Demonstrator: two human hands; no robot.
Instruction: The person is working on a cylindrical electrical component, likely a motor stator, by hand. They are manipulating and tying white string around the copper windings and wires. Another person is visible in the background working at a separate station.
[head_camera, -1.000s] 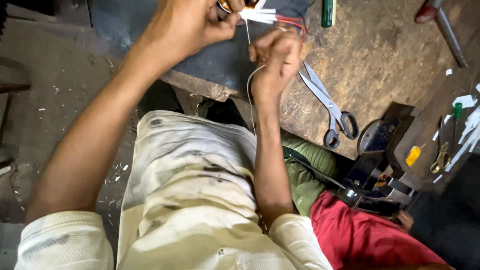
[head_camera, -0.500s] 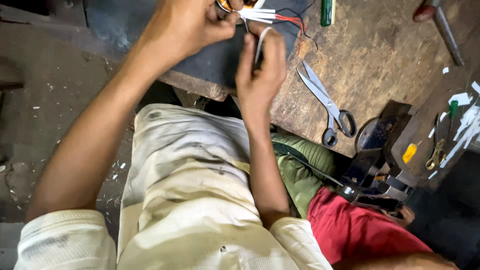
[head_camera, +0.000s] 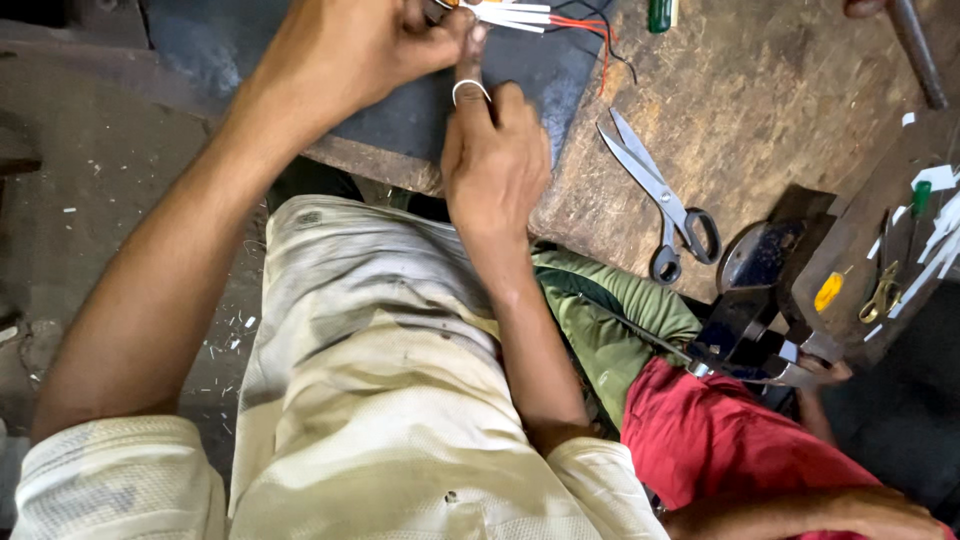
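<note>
Head view looks straight down onto a worn wooden workbench (head_camera: 760, 110), and the top edge of the frame cuts off most of the work. Left hand (head_camera: 350, 45) is closed around something at that edge, but its fingers cover the object and what it grips cannot be made out. Out from under it stick a bundle of white sleeves (head_camera: 510, 14) and thin red and black wires (head_camera: 590, 30), their far ends out of frame. Right hand (head_camera: 495, 160) sits just below, forefinger raised toward the bundle with a loop of white cord (head_camera: 470, 88) around it; whether the fingertip pinches anything is hidden. Grey scissors (head_camera: 660, 195) lie shut on the bench to the right, well apart from both hands. A green handle (head_camera: 659, 14) is cropped at the top.
</note>
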